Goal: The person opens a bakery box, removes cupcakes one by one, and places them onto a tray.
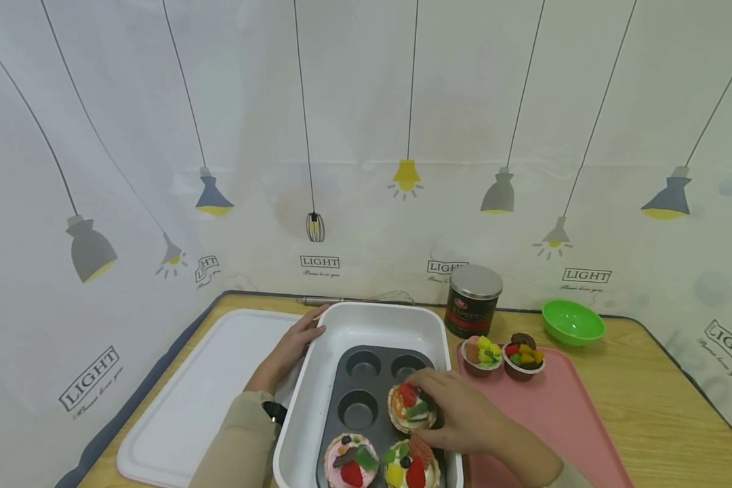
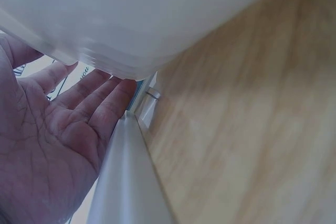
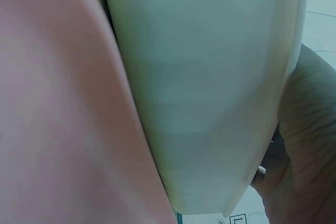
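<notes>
My right hand grips a fruit-topped cupcake by its sides over the right column of a dark muffin tin. Two more fruit-topped cupcakes sit in the near cups: one with pink cream, one with a brown wafer. The tin lies inside a deep white tray. At the tray's far left, my left hand has its thumb over the rim; in the left wrist view its fingers meet the outer wall. The right wrist view shows the tray's outer side, with the cupcake hidden.
A pink tray on the right bears two fruit-topped cupcakes. Behind stand an espresso tin and a green bowl. A white board lies left, and a whisk lies along the back edge.
</notes>
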`<move>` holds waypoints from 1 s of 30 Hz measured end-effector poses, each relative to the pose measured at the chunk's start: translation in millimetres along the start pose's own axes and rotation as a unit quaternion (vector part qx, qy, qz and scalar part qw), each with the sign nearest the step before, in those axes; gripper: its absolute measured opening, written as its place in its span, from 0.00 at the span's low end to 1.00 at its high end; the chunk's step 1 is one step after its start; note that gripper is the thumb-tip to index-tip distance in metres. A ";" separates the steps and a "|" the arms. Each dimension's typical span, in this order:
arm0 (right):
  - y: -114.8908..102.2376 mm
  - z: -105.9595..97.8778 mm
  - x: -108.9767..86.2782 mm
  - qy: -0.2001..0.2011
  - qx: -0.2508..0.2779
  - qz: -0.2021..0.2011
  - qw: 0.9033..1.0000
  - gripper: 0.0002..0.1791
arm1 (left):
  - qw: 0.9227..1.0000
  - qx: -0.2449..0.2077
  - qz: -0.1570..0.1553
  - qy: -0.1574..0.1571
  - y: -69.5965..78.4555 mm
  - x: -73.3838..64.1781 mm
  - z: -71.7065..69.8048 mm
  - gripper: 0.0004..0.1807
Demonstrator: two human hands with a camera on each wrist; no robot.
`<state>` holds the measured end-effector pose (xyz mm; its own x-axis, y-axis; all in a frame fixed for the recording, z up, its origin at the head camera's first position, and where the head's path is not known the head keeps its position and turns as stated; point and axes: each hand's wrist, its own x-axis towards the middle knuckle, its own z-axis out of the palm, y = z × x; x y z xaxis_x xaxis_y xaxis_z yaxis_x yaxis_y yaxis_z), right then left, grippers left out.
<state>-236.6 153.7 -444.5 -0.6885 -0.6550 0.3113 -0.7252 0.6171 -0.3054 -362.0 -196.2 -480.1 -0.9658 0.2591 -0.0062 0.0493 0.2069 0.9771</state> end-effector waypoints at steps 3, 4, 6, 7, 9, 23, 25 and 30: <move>0.1 0.0 0.2 0.003 0.005 0.005 1.000 0.35 | 1.000 -0.002 0.001 -0.001 0.4 -0.2 -0.2 0.31; 0.2 0.0 0.1 0.003 0.006 0.006 1.000 0.34 | 1.000 -0.003 0.000 -0.001 0.5 -0.2 -0.2 0.31; 0.4 -0.1 0.0 0.003 0.008 0.008 1.000 0.34 | 1.000 -0.003 -0.002 -0.001 0.4 0.0 0.0 0.31; 0.4 -0.2 0.0 0.003 0.008 0.010 1.000 0.34 | 1.000 -0.003 -0.002 0.000 0.3 0.0 0.1 0.31; 0.6 -0.2 0.0 0.002 0.012 0.012 1.000 0.33 | 1.000 0.000 -0.004 0.002 0.2 -0.3 0.2 0.31; 0.9 -1.3 0.7 0.027 0.037 -0.024 0.999 0.35 | 1.000 0.006 0.001 -0.001 -0.9 0.0 -0.9 0.31; 1.5 -1.5 1.6 0.041 0.035 -0.037 0.998 0.35 | 1.000 0.005 0.002 0.000 -1.1 0.2 -0.9 0.31; 3.1 -3.2 2.6 0.077 0.010 -0.061 0.995 0.36 | 1.000 -0.001 0.003 0.000 -1.5 0.0 -0.3 0.30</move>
<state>-240.7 155.4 -441.7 -0.5900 -0.6483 0.4812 -0.8038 0.5281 -0.2741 -362.2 -196.8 -481.5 -0.9654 0.2609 0.0001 0.0553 0.2041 0.9774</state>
